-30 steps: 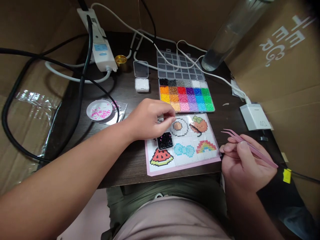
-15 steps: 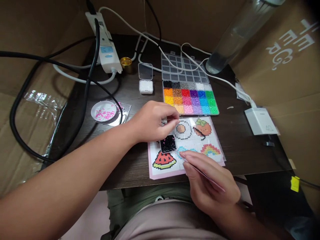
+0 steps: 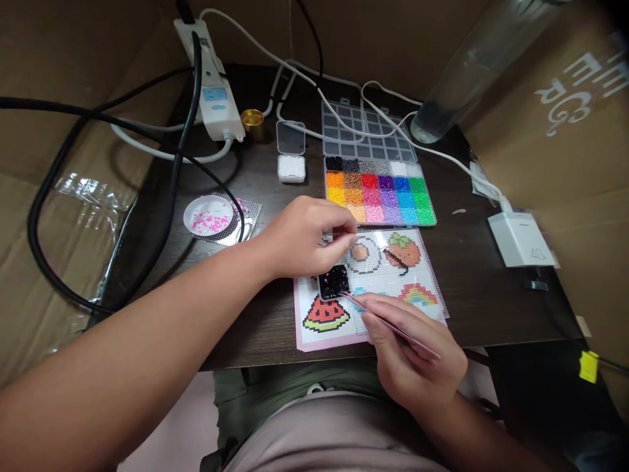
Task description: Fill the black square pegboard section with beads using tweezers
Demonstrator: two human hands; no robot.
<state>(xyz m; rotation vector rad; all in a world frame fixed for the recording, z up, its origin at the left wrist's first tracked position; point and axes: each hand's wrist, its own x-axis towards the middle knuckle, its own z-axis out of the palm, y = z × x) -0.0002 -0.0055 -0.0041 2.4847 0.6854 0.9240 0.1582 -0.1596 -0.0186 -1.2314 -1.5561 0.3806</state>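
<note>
My right hand point(image 3: 417, 347) pinches a pair of pink tweezers point(image 3: 393, 326), their tips at the edge of a small clear box of black beads point(image 3: 334, 280). A few pink beads lie among the black ones. Just above that box, my left hand point(image 3: 314, 236) is closed, thumb and fingertips together; whatever they hold is hidden. Under both hands lies a pattern sheet point(image 3: 314, 337) with pixel pictures, among them a watermelon, an egg and a rainbow. A clear pegboard point(image 3: 388, 288) covers part of it, and a curved row of black beads point(image 3: 396, 261) crosses the persimmon picture.
Behind the sheet stands an open sorting case point(image 3: 378, 196) of coloured beads. To the left are a white dish point(image 3: 209, 215) with pink beads and a small box of white beads point(image 3: 291, 169). Cables run from a power strip point(image 3: 216, 105); a charger point(image 3: 521, 239) sits right.
The tweezers' tips have moved left and slightly up to the black beads, with my right hand following a little. My left hand keeps its pose; the whole view has shifted slightly.
</note>
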